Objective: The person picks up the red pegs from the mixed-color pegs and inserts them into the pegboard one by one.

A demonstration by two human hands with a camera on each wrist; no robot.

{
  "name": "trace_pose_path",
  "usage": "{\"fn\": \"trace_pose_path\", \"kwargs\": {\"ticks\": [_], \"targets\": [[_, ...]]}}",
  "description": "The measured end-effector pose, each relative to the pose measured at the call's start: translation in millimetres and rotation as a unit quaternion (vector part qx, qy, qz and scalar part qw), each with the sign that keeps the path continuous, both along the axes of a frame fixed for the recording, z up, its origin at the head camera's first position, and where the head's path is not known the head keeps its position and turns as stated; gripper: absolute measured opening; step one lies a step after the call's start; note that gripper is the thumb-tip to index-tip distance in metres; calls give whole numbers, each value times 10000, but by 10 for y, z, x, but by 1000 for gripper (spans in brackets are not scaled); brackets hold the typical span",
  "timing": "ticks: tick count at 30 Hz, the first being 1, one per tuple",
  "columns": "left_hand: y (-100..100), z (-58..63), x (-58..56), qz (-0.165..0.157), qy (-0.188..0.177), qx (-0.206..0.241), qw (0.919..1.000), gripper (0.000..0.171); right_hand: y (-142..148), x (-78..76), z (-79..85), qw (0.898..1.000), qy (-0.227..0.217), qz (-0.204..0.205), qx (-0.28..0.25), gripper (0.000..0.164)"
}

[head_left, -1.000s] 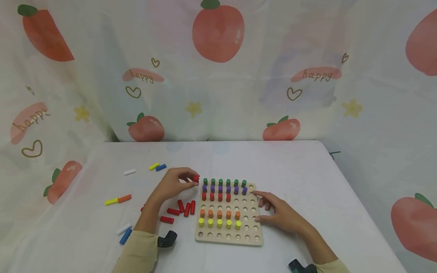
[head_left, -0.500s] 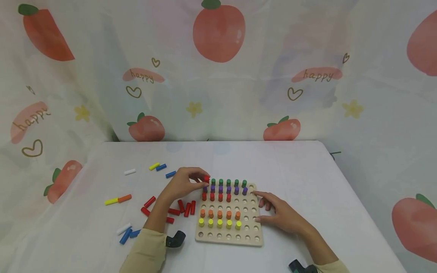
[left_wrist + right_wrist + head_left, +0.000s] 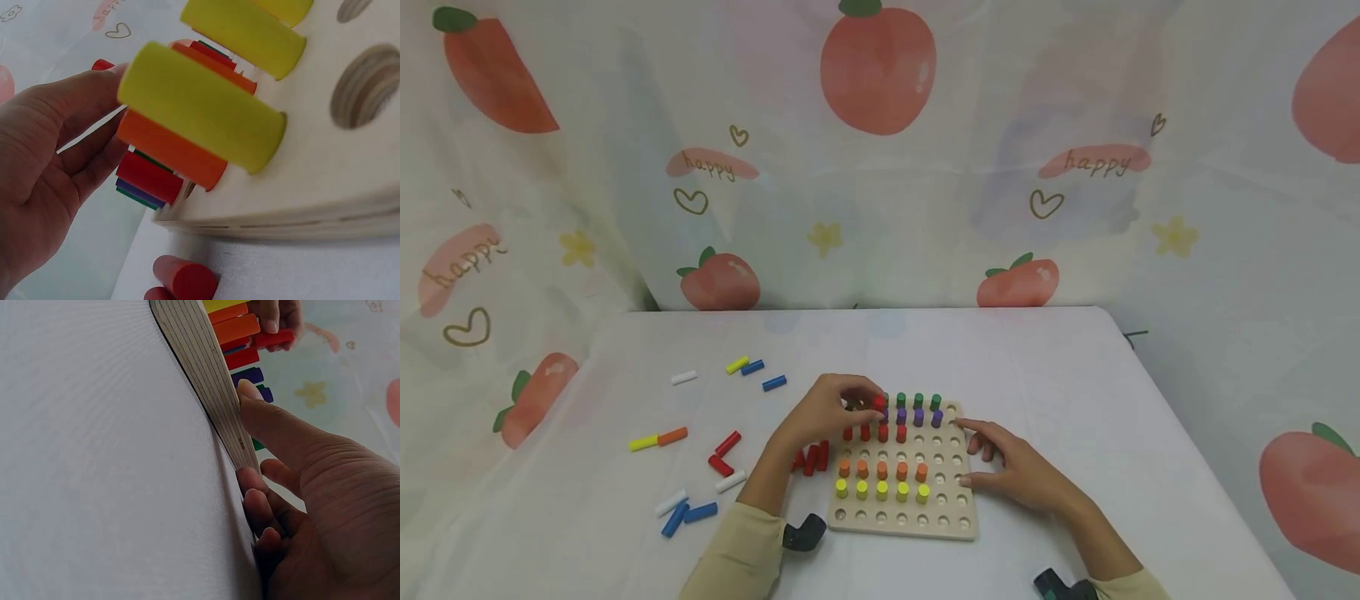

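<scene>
My left hand (image 3: 827,410) pinches a red peg (image 3: 879,402) between thumb and fingertips, over the back left part of a wooden pegboard (image 3: 880,528). This red peg (image 3: 275,339) also shows in the right wrist view. Green, purple, red, orange and yellow pegs stand upright in rows of holes, and the left hand covers some at the back. My right hand (image 3: 1018,467) touches the board's right edge with extended index finger and thumb. In the right wrist view its thumb lies at the top edge and other fingers are bent against the side.
Loose red pegs (image 3: 727,443) lie left of the board, some partly behind the left forearm. Blue pegs (image 3: 701,512), white pegs (image 3: 684,377), yellow pegs (image 3: 643,443) and an orange peg (image 3: 672,436) are scattered farther left on the white-covered table (image 3: 1037,358). A printed curtain hangs behind.
My left hand has carried the red peg rightward from beside the board to above its back rows. The right hand stays at the board's edge.
</scene>
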State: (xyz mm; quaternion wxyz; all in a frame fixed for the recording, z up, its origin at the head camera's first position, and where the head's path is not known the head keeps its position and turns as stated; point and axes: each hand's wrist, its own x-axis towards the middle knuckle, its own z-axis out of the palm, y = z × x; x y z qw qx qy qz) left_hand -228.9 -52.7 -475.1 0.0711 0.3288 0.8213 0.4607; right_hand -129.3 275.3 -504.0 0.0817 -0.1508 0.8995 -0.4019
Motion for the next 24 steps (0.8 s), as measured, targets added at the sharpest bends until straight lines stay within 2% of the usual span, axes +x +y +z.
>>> {"fn": "trace_pose_path", "kwargs": {"ticks": [13, 24], "targets": [[143, 25, 53, -270, -73, -75, 9996, 24, 3, -6, 10, 10000, -22, -44, -6, 79], [243, 7, 94, -364, -118, -89, 9992, 22, -9, 18, 12, 10000, -45, -36, -12, 78]]}}
